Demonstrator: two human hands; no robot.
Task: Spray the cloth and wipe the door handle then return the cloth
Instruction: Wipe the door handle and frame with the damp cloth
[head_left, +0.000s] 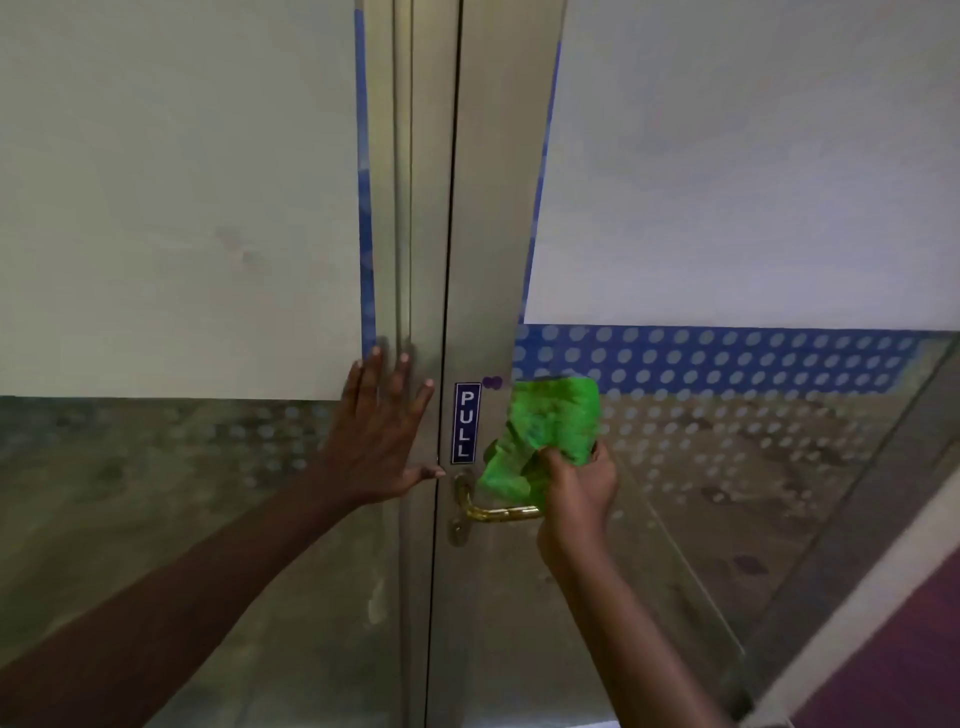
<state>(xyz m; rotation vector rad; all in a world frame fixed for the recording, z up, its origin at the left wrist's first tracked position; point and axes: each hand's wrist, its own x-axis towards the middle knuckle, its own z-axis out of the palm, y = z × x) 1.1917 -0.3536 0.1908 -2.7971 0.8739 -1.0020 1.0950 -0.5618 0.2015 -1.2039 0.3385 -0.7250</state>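
Note:
A brass lever door handle (491, 512) sticks out of the metal frame of the right door leaf, low in the middle of the view. My right hand (579, 493) covers the handle's free end and grips a bright green cloth (545, 431), which bunches up above the lever. My left hand (384, 436) lies flat with its fingers spread on the metal frame of the left door leaf, its thumb pointing at the gap between the leaves. No spray bottle is in view.
A blue PULL sign (466, 429) is stuck upright just above the handle. Both leaves are glass with white frosted film above and a blue dotted band (727, 353). A purple floor strip (893, 665) shows at the lower right.

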